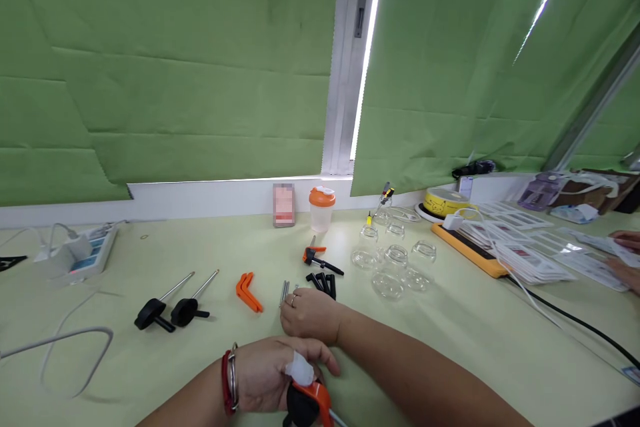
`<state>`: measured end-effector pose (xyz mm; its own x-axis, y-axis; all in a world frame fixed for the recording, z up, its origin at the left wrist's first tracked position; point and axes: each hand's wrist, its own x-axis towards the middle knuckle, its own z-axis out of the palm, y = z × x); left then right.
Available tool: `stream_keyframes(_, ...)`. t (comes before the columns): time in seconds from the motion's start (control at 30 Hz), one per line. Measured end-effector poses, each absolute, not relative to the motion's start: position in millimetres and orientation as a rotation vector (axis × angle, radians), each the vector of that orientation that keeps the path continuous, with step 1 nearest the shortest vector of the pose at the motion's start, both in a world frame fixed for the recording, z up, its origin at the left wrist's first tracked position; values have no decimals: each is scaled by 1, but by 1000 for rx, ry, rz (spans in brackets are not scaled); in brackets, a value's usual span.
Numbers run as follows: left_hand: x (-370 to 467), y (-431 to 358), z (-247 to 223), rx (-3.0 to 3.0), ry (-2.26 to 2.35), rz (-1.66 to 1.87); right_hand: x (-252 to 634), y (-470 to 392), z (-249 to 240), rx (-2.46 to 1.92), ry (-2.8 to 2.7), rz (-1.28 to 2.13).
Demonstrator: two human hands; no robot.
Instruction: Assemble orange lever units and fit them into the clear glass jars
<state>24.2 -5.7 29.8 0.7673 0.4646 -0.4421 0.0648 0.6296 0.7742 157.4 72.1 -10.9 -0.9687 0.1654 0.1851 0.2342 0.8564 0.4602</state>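
My left hand (265,373), with bracelets at the wrist, is closed around a black-and-orange part with a metal rod (313,403) at the bottom edge. A white wrap (300,368) shows beside its fingers. My right hand (313,313) reaches across above it, fingers curled down to the table by some thin metal pins (284,292); its fingertips are hidden. Just behind it lie several black handle pieces (324,283) and another black-and-orange part with a rod (317,258). Bent orange pieces (247,292) rest further left.
Two black round parts with rods (186,310) lie at left, near a power strip (95,250) and a white cable (95,332). Several glass jars (389,273) stand right of centre. Behind are an orange-lidded cup (321,210) and a phone (283,205). Another person's hand (625,267) shows at far right.
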Motion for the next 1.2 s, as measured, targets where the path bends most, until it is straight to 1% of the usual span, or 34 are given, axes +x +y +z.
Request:
stream_keyframes(0.77,25,-6,30,873,738,286,143,73,18,-187,-3040,-671)
stream_keyframes(1.03,25,-5,28,862,665,291,149,74,15,-211,-2917,-655)
stream_keyframes(1.13,26,-4,26,825,631,400,162,74,29,-410,-2662,-505)
stream_keyframes(1.2,27,-1,25,785,619,503,174,72,43,-605,-2342,-220)
